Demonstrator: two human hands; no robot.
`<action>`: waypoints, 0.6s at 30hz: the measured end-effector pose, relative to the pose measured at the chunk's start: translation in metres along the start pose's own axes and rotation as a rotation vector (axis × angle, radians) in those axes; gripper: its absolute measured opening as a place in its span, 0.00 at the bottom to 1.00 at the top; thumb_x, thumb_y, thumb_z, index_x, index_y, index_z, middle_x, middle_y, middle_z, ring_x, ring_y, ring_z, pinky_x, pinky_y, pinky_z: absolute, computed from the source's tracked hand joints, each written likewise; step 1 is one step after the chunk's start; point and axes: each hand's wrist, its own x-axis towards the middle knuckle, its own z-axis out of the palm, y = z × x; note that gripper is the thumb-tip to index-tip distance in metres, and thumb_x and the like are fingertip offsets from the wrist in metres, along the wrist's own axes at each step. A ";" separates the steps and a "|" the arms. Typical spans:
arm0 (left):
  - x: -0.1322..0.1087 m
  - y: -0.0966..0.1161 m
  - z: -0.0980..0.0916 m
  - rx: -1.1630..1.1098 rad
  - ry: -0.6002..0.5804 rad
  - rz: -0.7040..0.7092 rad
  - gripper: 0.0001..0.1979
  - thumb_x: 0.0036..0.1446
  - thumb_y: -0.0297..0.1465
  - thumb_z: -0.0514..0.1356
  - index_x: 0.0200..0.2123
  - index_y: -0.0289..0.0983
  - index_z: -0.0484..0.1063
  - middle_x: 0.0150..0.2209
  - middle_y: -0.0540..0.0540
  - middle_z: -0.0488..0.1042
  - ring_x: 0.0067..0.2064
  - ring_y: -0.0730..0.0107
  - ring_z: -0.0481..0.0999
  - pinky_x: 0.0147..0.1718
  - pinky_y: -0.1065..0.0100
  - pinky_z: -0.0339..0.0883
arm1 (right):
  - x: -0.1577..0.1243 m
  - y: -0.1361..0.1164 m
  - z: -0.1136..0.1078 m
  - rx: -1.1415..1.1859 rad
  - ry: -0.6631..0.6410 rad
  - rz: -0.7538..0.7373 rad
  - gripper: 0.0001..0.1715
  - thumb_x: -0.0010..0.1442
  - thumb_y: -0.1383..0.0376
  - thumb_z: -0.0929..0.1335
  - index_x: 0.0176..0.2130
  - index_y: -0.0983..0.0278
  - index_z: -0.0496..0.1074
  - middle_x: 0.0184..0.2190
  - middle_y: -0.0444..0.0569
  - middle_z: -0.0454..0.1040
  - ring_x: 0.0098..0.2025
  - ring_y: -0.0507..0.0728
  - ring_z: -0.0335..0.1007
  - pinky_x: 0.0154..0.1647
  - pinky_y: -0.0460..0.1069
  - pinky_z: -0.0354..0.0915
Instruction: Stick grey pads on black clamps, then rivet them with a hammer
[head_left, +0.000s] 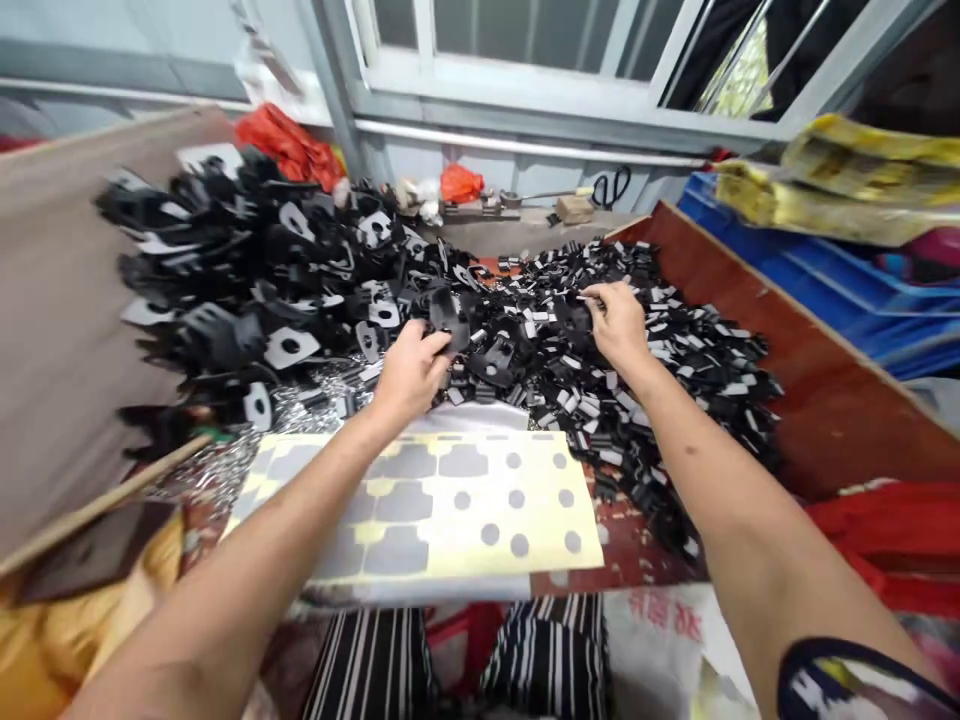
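My left hand [411, 372] grips a curved black plastic part [450, 318] between thumb and fingers, above the middle of the heap. Over the small pieces, my right hand [619, 322] is closed in a pinch; what its fingertips hold is hard to make out, with a dark part [574, 316] right beside them. Another black part [495, 360] lies between the hands. Below them rests a yellow backing sheet [465, 545] carrying grey stickers, some broad shapes and some round dots. My left forearm covers part of that sheet.
Larger black parts with pale grey pads [292, 347] are piled at left. Small black-and-grey pieces [675, 350] spread at right against a reddish board [817, 400]. Scissors [611, 188] lie at the back, a blue crate [825, 270] at right, a wooden stick [112, 500] at left.
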 end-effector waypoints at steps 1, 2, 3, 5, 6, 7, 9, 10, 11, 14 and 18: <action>-0.013 0.003 -0.014 0.063 -0.068 -0.020 0.15 0.69 0.35 0.54 0.45 0.38 0.80 0.40 0.43 0.69 0.42 0.59 0.74 0.43 0.64 0.69 | -0.004 -0.001 -0.005 -0.006 -0.038 0.021 0.15 0.61 0.71 0.65 0.42 0.63 0.80 0.42 0.54 0.77 0.46 0.62 0.74 0.52 0.55 0.69; -0.028 0.006 -0.025 0.136 -0.144 -0.044 0.16 0.69 0.37 0.53 0.47 0.39 0.80 0.39 0.43 0.70 0.41 0.59 0.75 0.42 0.64 0.69 | -0.009 -0.003 -0.009 -0.007 -0.078 0.038 0.15 0.58 0.72 0.65 0.40 0.63 0.80 0.40 0.54 0.78 0.44 0.62 0.74 0.51 0.55 0.69; -0.045 0.008 -0.034 0.215 -0.227 -0.075 0.17 0.70 0.39 0.52 0.50 0.41 0.79 0.40 0.42 0.72 0.41 0.58 0.76 0.41 0.64 0.70 | -0.014 -0.007 -0.014 -0.005 -0.110 0.048 0.16 0.56 0.74 0.65 0.38 0.63 0.80 0.38 0.54 0.78 0.43 0.63 0.74 0.50 0.55 0.70; -0.079 0.009 -0.045 0.356 -0.386 -0.153 0.20 0.69 0.39 0.54 0.58 0.42 0.75 0.45 0.40 0.75 0.44 0.54 0.78 0.41 0.62 0.70 | -0.024 -0.020 -0.023 0.010 -0.108 0.059 0.20 0.53 0.76 0.64 0.39 0.64 0.80 0.39 0.54 0.79 0.43 0.63 0.74 0.51 0.56 0.70; -0.095 0.008 -0.048 0.401 -0.452 -0.190 0.22 0.67 0.39 0.56 0.62 0.43 0.72 0.47 0.39 0.77 0.46 0.52 0.78 0.41 0.62 0.70 | -0.031 -0.029 -0.029 0.029 -0.076 0.053 0.23 0.52 0.77 0.63 0.42 0.64 0.80 0.40 0.54 0.80 0.44 0.63 0.75 0.52 0.56 0.70; -0.108 0.006 -0.051 0.426 -0.502 -0.219 0.26 0.65 0.39 0.59 0.65 0.43 0.69 0.47 0.38 0.78 0.47 0.51 0.79 0.42 0.62 0.71 | -0.040 -0.041 -0.035 0.058 -0.044 0.032 0.26 0.51 0.78 0.62 0.44 0.64 0.80 0.41 0.53 0.80 0.46 0.63 0.75 0.53 0.56 0.69; -0.125 0.000 -0.056 0.438 -0.537 -0.252 0.31 0.62 0.39 0.62 0.67 0.41 0.67 0.46 0.38 0.80 0.47 0.50 0.79 0.44 0.61 0.71 | -0.063 -0.072 -0.049 0.152 -0.014 -0.076 0.30 0.50 0.79 0.62 0.47 0.62 0.79 0.42 0.51 0.81 0.47 0.62 0.75 0.54 0.55 0.69; -0.130 -0.004 -0.059 0.437 -0.525 -0.261 0.30 0.64 0.39 0.61 0.67 0.39 0.68 0.45 0.38 0.80 0.47 0.50 0.79 0.45 0.60 0.71 | -0.079 -0.091 -0.055 0.210 -0.025 -0.159 0.29 0.51 0.80 0.62 0.47 0.62 0.79 0.42 0.50 0.81 0.47 0.61 0.75 0.54 0.55 0.69; -0.132 -0.007 -0.063 0.437 -0.505 -0.267 0.28 0.66 0.40 0.58 0.67 0.38 0.69 0.46 0.37 0.80 0.47 0.50 0.79 0.46 0.60 0.71 | -0.097 -0.111 -0.060 0.272 -0.052 -0.249 0.28 0.52 0.80 0.62 0.46 0.61 0.80 0.41 0.50 0.82 0.47 0.61 0.76 0.53 0.54 0.69; -0.131 -0.020 -0.070 0.434 -0.425 -0.255 0.24 0.70 0.38 0.53 0.65 0.38 0.72 0.52 0.34 0.77 0.53 0.49 0.76 0.53 0.58 0.68 | -0.156 -0.167 -0.061 0.448 -0.125 -0.415 0.30 0.51 0.81 0.61 0.44 0.61 0.81 0.44 0.50 0.80 0.48 0.59 0.75 0.52 0.53 0.70; -0.125 -0.040 -0.068 0.398 -0.409 -0.226 0.20 0.65 0.39 0.61 0.58 0.44 0.79 0.53 0.36 0.76 0.55 0.48 0.73 0.54 0.57 0.65 | -0.216 -0.208 -0.037 0.599 -0.173 -0.328 0.35 0.46 0.82 0.60 0.45 0.60 0.81 0.42 0.50 0.77 0.48 0.58 0.75 0.49 0.52 0.71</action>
